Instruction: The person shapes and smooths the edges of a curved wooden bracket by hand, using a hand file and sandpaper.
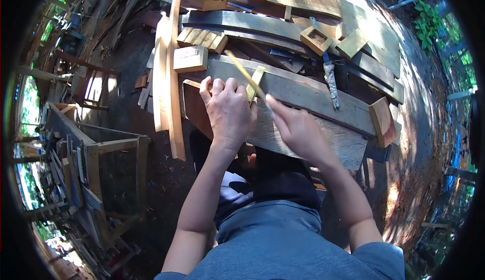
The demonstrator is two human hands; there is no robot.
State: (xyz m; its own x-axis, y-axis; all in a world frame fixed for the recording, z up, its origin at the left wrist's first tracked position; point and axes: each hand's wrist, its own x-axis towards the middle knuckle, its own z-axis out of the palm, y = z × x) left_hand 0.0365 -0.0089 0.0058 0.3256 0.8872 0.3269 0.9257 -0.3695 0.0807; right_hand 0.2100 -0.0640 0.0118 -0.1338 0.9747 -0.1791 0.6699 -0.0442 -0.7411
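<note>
My left hand (pixel 227 110) is closed, knuckles up, over the near side of the workbench. Against its thumb side stands a short pale wooden strip (pixel 256 80), which it appears to grip; the fingertips are hidden. My right hand (pixel 298 131), slightly blurred, is closed around one end of a thin yellowish stick-like tool (pixel 242 71). The tool slants away to the upper left and passes across the pale strip. A reddish-brown board (pixel 194 105) lies to the left of my left hand, and a pale wooden block (pixel 190 59) sits just beyond it.
Planks make up the workbench (pixel 308 95). On it lie a grooved block (pixel 202 39), a hollowed square block (pixel 317 39), a tool with a wrapped handle (pixel 331 83) and a curved-cut block (pixel 383 121). Long battens (pixel 175 78) edge its left side. A wooden frame (pixel 118 146) stands left.
</note>
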